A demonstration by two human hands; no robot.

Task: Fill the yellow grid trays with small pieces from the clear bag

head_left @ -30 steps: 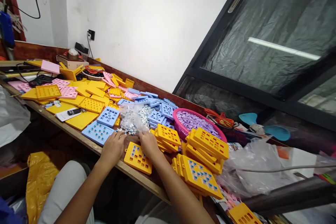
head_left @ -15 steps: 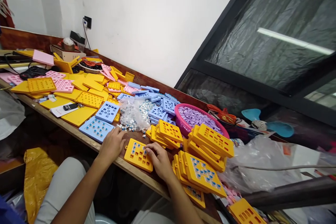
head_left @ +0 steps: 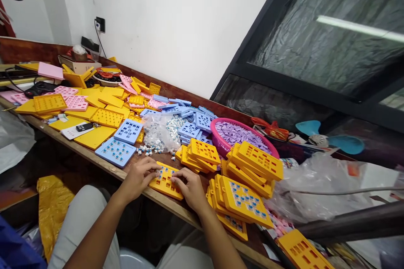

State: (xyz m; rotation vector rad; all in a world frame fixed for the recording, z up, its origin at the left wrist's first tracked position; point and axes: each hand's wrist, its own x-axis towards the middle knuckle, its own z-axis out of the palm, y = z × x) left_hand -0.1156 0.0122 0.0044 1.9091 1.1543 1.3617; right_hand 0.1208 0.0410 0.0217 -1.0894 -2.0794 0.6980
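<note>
- Head view: the left hand (head_left: pixel 139 178) and right hand (head_left: pixel 188 185), fingers curled, press on a yellow tray (head_left: pixel 164 181) lying flat at the tabletop (head_left: pixel 104 164) near edge, steadying it.
- Loose small pieces (head_left: pixel 150 149) lie just beyond, within reach.

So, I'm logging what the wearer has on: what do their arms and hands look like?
Both forearms are bare, with no sleeves in view. The left hand and right hand wear no gloves; no rings, watch or bracelet can be seen. Light grey trousers cover the legs.
</note>
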